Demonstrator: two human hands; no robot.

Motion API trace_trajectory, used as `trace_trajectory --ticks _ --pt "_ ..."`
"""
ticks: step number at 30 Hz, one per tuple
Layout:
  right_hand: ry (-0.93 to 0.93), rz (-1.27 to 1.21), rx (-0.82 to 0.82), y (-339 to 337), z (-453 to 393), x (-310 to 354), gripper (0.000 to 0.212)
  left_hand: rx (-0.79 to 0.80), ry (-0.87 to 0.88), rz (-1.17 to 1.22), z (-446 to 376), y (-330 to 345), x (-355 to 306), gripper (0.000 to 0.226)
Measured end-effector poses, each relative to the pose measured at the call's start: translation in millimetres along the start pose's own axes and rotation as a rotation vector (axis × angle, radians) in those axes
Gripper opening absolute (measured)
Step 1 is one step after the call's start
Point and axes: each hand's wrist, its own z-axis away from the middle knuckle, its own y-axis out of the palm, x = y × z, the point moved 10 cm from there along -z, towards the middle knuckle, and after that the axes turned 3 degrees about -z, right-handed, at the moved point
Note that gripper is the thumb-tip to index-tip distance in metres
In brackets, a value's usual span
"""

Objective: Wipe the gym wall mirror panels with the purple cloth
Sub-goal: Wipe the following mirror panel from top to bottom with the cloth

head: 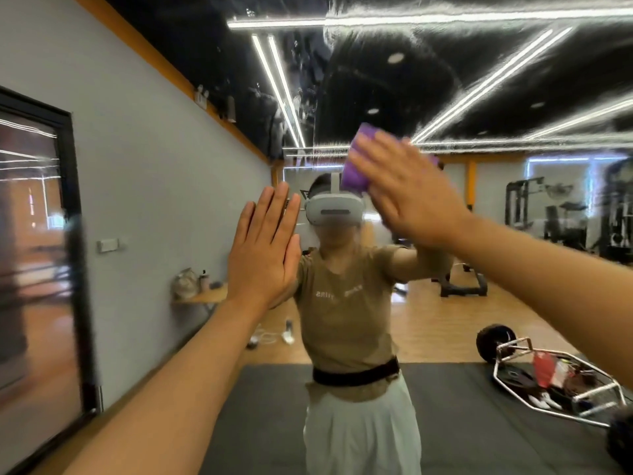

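Note:
The mirror panel (pixel 445 303) fills most of the view in front of me and reflects a person in a tan shirt with a white headset. My right hand (pixel 407 190) lies flat with straight fingers, pressing the purple cloth (pixel 356 166) against the glass at head height; the cloth shows above and left of my fingers. My left hand (pixel 263 255) is flat against the mirror lower left, fingers straight and together, meeting its own reflection.
At the left stands a black-framed door or panel (pixel 72 269) beside a grey wall (pixel 154 166). The reflection shows a wooden gym floor, a dark mat, a hex barbell (pixel 555 382), weight machines at the right and a small table at the wall.

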Motion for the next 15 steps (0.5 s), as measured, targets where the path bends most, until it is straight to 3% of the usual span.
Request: trace_trajectory --ticks 3,6,10,15 --pt "0.230 -0.039 -0.066 -28 -33 -40 0.058 -0.008 -0.004 0.007 0 -1 0 0.059" --pt "0.267 -0.058 -0.139 -19 -17 -26 0.056 -0.018 -0.002 0.008 1 -2 0 0.058" --pt "0.122 -0.075 -0.123 14 43 35 0.055 -0.031 0.001 0.007 1 -3 -1 0.058" --pt "-0.163 -0.042 0.144 72 149 117 0.058 -0.033 0.012 0.018 2 -4 -2 0.056"
